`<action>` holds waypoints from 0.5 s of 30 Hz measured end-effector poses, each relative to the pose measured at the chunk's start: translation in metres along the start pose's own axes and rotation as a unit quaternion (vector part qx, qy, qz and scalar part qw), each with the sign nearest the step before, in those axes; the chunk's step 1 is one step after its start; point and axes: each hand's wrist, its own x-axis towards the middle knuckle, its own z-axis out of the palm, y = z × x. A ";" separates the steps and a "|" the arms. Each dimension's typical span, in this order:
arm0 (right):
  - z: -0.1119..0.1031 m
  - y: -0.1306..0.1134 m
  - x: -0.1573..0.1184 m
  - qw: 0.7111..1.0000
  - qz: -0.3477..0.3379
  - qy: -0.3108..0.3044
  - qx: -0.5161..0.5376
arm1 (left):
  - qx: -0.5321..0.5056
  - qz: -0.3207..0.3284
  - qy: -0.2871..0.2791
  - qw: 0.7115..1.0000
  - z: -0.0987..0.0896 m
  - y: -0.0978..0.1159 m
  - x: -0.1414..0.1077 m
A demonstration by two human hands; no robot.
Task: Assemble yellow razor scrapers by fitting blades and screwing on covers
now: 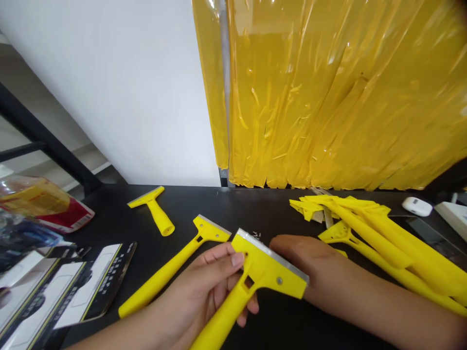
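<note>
A yellow scraper [270, 265] with a metal strip along its head is held in my left hand [219, 277], thumb on the head near a small hole. One screw shows at the head's other end. Just behind the head is my right hand [292, 243], its fingers mostly hidden by the scraper, so what they hold cannot be made out. A second long yellow scraper [164, 272] lies on the black table left of my left hand. Farther back at left rests a short yellow scraper [157, 214].
Yellow handles and heads [379, 233] are piled at right, near a white case [418, 206]. Printed cards [87, 282] and a red-and-yellow bottle [47, 201] are at left. Yellow plastic sheeting [328, 97] and a white panel [146, 97] stand behind the black table [237, 204].
</note>
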 end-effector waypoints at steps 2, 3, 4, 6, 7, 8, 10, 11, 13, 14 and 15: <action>-0.005 -0.001 0.004 0.999 0.011 -0.004 0.040 | 0.015 -0.010 -0.011 1.000 0.000 -0.002 0.000; -0.007 -0.002 0.006 0.997 0.020 -0.008 0.069 | 0.026 -0.020 -0.015 0.999 0.001 -0.003 -0.001; -0.008 -0.003 0.008 0.993 0.030 -0.011 0.113 | 0.041 -0.032 -0.017 0.998 0.001 -0.004 -0.001; -0.009 -0.005 0.009 0.971 0.056 -0.023 0.231 | 0.075 -0.052 -0.018 0.996 0.001 -0.006 -0.003; -0.008 -0.006 0.009 0.952 0.073 -0.035 0.296 | 0.089 -0.061 -0.021 0.994 0.001 -0.007 -0.003; -0.007 -0.008 0.008 0.928 0.093 -0.049 0.358 | 0.099 -0.064 -0.024 0.993 0.000 -0.007 -0.004; -0.004 -0.011 0.005 0.882 0.131 -0.086 0.444 | 0.107 -0.068 -0.036 0.991 0.000 -0.008 -0.005; -0.003 -0.012 0.003 0.862 0.144 -0.102 0.475 | 0.110 -0.067 -0.042 0.991 0.000 -0.008 -0.005; -0.002 -0.013 0.001 0.833 0.153 -0.119 0.518 | 0.115 -0.064 -0.046 0.990 0.000 -0.007 -0.005; -0.002 -0.013 0.001 0.826 0.151 -0.121 0.530 | 0.120 -0.062 -0.044 0.990 0.000 -0.007 -0.005; -0.002 -0.013 0.001 0.822 0.145 -0.119 0.537 | 0.126 -0.061 -0.040 0.989 0.001 -0.006 -0.004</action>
